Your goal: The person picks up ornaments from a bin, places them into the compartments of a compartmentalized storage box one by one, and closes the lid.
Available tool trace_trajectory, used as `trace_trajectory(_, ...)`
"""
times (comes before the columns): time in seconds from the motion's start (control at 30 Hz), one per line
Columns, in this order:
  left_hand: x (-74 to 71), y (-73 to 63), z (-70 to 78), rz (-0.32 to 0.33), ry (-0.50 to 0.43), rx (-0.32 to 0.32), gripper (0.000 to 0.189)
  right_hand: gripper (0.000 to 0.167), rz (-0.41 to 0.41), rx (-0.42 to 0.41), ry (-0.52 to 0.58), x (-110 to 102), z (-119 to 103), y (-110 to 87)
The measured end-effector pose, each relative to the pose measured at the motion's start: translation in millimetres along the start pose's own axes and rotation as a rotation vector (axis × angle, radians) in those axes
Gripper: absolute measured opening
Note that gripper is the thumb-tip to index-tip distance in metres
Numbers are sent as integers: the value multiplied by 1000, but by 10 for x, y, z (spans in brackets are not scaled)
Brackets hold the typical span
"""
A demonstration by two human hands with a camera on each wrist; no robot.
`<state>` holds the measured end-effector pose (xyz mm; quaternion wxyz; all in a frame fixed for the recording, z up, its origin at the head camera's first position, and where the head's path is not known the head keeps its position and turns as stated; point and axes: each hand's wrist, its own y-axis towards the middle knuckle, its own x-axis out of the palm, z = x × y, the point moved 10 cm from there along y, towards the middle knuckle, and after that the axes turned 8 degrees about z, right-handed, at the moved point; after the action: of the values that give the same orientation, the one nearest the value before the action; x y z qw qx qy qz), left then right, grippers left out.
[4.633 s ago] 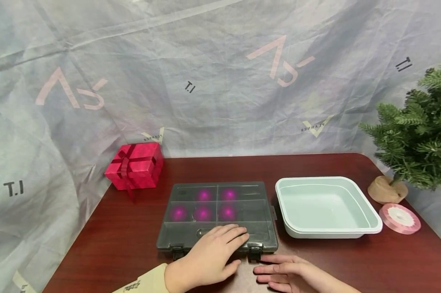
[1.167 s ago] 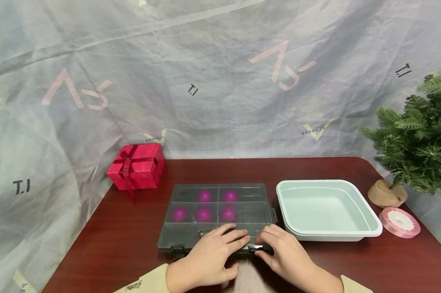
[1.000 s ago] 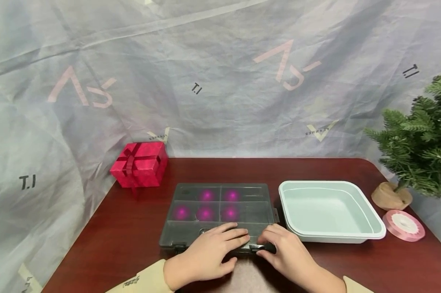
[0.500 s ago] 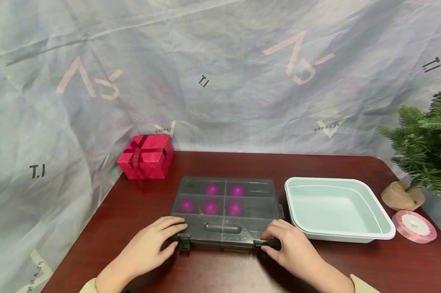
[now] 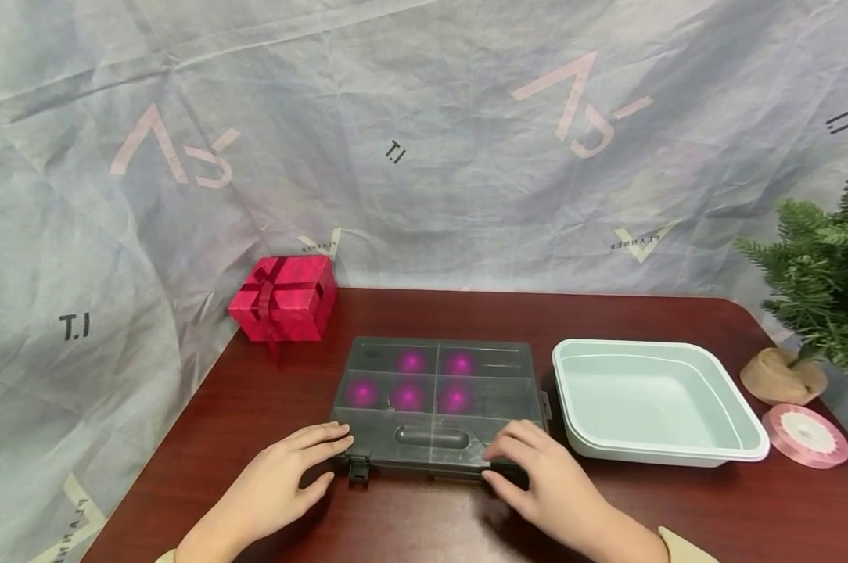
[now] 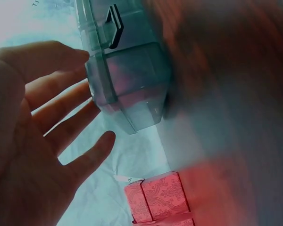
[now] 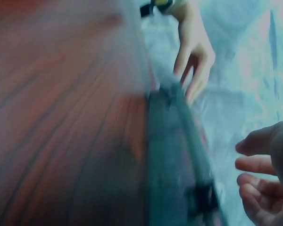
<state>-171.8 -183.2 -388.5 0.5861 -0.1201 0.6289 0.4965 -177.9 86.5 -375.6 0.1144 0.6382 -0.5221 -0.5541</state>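
Note:
A dark see-through compartment box [image 5: 494,438] lies on the table, lid down, with several glowing magenta spots in its compartments. My left hand [image 5: 276,481] reaches the box's front left corner, fingers extended with their tips right at the lid edge. Beside them the left black latch [image 5: 358,470] sticks out from the front. Over the front right edge is my right hand [image 5: 547,481], covering the right latch in the head view. The right wrist view shows that latch [image 7: 201,197] on the edge, with the right fingers [image 7: 257,165] loosely bent, apart from the box and holding nothing.
A pale green plastic basin [image 5: 677,455] stands close to the box's right side. Beyond it are a roll of pink ribbon [image 5: 828,438] and a small artificial tree [image 5: 832,274] on a wooden base. A red gift box [image 5: 290,301] sits at the back left.
My left hand has left the lid's front middle for the left corner by the left latch. My right hand came up onto the right latch, then shifted slightly left with its fingers loosened.

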Motion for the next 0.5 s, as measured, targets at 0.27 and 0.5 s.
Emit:
trace_trajectory(0.27,-3,3,-3,-23,5,-16,50,16,-293,277,699,722,-303,83)
trace_trajectory(0.5,-3,19,-21,-46,21,-8,51,38,-458,852,1143,1471,-284,-180)
